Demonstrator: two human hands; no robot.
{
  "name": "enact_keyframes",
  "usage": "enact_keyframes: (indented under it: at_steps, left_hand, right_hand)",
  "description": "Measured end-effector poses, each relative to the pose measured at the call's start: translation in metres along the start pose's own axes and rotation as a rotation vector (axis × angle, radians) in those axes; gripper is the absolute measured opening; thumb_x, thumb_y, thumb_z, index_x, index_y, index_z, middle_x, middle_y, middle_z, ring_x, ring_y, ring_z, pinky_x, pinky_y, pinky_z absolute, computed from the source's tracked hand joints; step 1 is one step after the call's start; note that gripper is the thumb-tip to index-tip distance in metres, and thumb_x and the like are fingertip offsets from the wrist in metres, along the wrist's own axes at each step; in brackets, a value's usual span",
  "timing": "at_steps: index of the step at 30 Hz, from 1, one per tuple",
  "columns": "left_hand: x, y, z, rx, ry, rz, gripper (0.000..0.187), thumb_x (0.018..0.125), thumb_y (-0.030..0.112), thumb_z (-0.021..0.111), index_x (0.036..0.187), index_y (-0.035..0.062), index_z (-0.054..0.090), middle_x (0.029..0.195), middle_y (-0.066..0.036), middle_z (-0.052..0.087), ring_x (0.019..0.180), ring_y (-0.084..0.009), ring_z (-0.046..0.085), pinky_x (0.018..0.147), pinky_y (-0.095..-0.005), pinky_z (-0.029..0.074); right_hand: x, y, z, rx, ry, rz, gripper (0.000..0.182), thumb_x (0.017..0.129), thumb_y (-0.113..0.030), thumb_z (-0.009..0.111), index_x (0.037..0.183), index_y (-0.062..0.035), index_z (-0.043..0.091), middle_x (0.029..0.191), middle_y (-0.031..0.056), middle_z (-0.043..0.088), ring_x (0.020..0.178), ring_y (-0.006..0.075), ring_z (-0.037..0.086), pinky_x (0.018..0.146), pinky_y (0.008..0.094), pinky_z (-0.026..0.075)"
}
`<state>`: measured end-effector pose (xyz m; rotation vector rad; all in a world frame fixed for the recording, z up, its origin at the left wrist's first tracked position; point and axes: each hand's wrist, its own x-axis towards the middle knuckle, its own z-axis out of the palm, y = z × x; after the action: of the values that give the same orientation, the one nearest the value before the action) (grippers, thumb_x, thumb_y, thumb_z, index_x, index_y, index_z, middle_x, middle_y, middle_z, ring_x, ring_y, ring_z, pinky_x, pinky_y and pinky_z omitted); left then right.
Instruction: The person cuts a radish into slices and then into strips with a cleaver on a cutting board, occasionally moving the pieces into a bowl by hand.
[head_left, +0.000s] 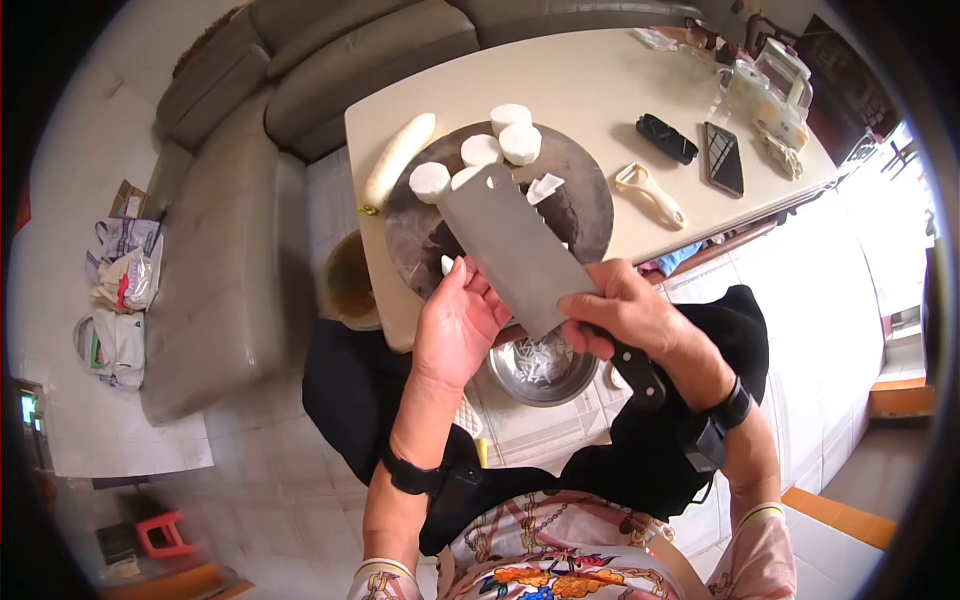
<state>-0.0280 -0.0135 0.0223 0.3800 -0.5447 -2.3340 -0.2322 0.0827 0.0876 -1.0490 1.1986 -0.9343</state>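
Note:
My right hand (625,312) is closed on a large cleaver (515,245), whose broad grey blade points up and left above the round dark board (595,200). My left hand (460,322) is beside the blade's lower left side, palm up with its fingers curled; a small white piece (447,265) is by its fingertips. Thick white radish chunks (481,150) sit on the far part of the board, and a few thin white slices (544,188) lie right of the blade. The blade hides the board's middle. Below the table edge, a metal bowl (543,372) holds white strips.
A whole white radish (402,160) lies at the table's left. On the table's right are a peeler (650,195), a black case (667,138), a phone (723,160) and a glass jug (785,85). A brown bin (350,285) stands left; a grey sofa (225,220) is beyond.

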Motion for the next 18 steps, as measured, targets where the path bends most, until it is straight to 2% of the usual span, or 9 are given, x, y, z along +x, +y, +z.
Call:
enact_keyframes:
  at_steps: [1, 6, 9, 11, 12, 13, 14, 16, 18]
  left_hand:
    - [-0.002, 0.0, 0.003, 0.077, -0.008, -0.022, 0.037, 0.106, 0.027, 0.047, 0.135, 0.0054, 0.052, 0.129, -0.008, 0.061, 0.119, -0.0211, 0.058, 0.1, -0.0388, 0.05]
    - [0.0, -0.001, -0.009, 0.055, 0.037, -0.037, 0.037, 0.105, 0.024, 0.048, 0.136, 0.0043, 0.052, 0.129, -0.011, 0.06, 0.119, -0.0222, 0.059, 0.103, -0.0395, 0.048]
    - [-0.001, -0.001, -0.006, 0.113, 0.071, 0.039, 0.038, 0.106, 0.023, 0.048, 0.136, 0.0015, 0.052, 0.129, -0.013, 0.061, 0.121, -0.0238, 0.059, 0.107, -0.0396, 0.046]
    - [-0.001, -0.002, -0.003, 0.158, 0.078, 0.095, 0.038, 0.106, 0.023, 0.047, 0.136, -0.0003, 0.053, 0.129, -0.014, 0.061, 0.123, -0.0251, 0.057, 0.109, -0.0397, 0.044]
    - [0.0, -0.004, 0.0, 0.373, 0.064, 0.171, 0.039, 0.107, 0.024, 0.047, 0.134, -0.0025, 0.055, 0.13, -0.016, 0.061, 0.125, -0.0252, 0.057, 0.112, -0.0389, 0.041]
    - [0.001, -0.006, 0.001, 0.591, 0.053, 0.246, 0.04, 0.107, 0.024, 0.046, 0.133, -0.0047, 0.057, 0.131, -0.017, 0.061, 0.126, -0.0253, 0.056, 0.114, -0.0382, 0.039]
    - [0.002, -0.009, 0.003, 0.588, 0.055, 0.249, 0.04, 0.107, 0.024, 0.046, 0.133, -0.0047, 0.057, 0.131, -0.017, 0.061, 0.126, -0.0253, 0.056, 0.114, -0.0382, 0.039]
    - [0.006, -0.018, 0.007, 0.757, 0.052, 0.327, 0.043, 0.108, 0.026, 0.044, 0.131, -0.007, 0.058, 0.134, -0.02, 0.06, 0.13, -0.0253, 0.054, 0.117, -0.0372, 0.034]
    - [0.009, -0.018, 0.009, 0.767, 0.044, 0.312, 0.045, 0.109, 0.027, 0.043, 0.134, -0.0074, 0.055, 0.136, -0.021, 0.059, 0.132, -0.0256, 0.052, 0.117, -0.037, 0.033]
  right_hand:
    - [0.001, 0.006, -0.001, -0.027, 0.003, -0.004, 0.024, 0.091, -0.016, 0.056, 0.082, 0.0041, 0.065, 0.064, 0.0039, 0.064, 0.046, 0.0063, 0.053, 0.044, 0.023, 0.04]
    - [0.0, 0.004, -0.004, -0.1, 0.074, -0.007, 0.024, 0.09, -0.016, 0.057, 0.08, 0.0047, 0.064, 0.063, 0.0042, 0.064, 0.047, 0.0074, 0.055, 0.046, 0.024, 0.042]
    - [0.001, 0.011, -0.014, -0.142, 0.276, -0.084, 0.024, 0.089, -0.013, 0.056, 0.074, 0.0052, 0.062, 0.06, 0.0055, 0.063, 0.048, 0.0098, 0.056, 0.047, 0.0258, 0.043]
    - [-0.006, 0.01, -0.022, -0.307, 0.418, -0.067, 0.023, 0.088, -0.012, 0.056, 0.073, 0.0044, 0.06, 0.058, 0.0066, 0.062, 0.048, 0.0111, 0.057, 0.047, 0.0276, 0.044]
    - [-0.011, 0.007, -0.024, -0.405, 0.472, -0.082, 0.022, 0.087, -0.012, 0.055, 0.074, 0.0045, 0.06, 0.058, 0.0074, 0.062, 0.048, 0.0121, 0.057, 0.048, 0.0291, 0.045]
    - [-0.017, -0.004, -0.02, -0.459, 0.519, -0.018, 0.019, 0.086, -0.01, 0.055, 0.075, 0.0048, 0.059, 0.059, 0.0146, 0.062, 0.051, 0.025, 0.061, 0.053, 0.0368, 0.048]
    - [-0.02, 0.005, -0.032, -0.769, 0.492, -0.139, 0.016, 0.084, -0.009, 0.056, 0.075, 0.0046, 0.057, 0.063, 0.0225, 0.061, 0.061, 0.04, 0.063, 0.061, 0.0449, 0.05]
    - [-0.03, -0.008, -0.032, -0.969, 0.474, -0.161, 0.016, 0.084, -0.008, 0.056, 0.073, 0.0037, 0.056, 0.064, 0.0251, 0.059, 0.069, 0.0466, 0.061, 0.065, 0.0484, 0.05]
    - [-0.032, -0.004, -0.037, -1.072, 0.475, -0.207, 0.017, 0.082, -0.009, 0.058, 0.072, 0.0035, 0.056, 0.062, 0.0245, 0.057, 0.067, 0.0458, 0.061, 0.063, 0.0485, 0.05]
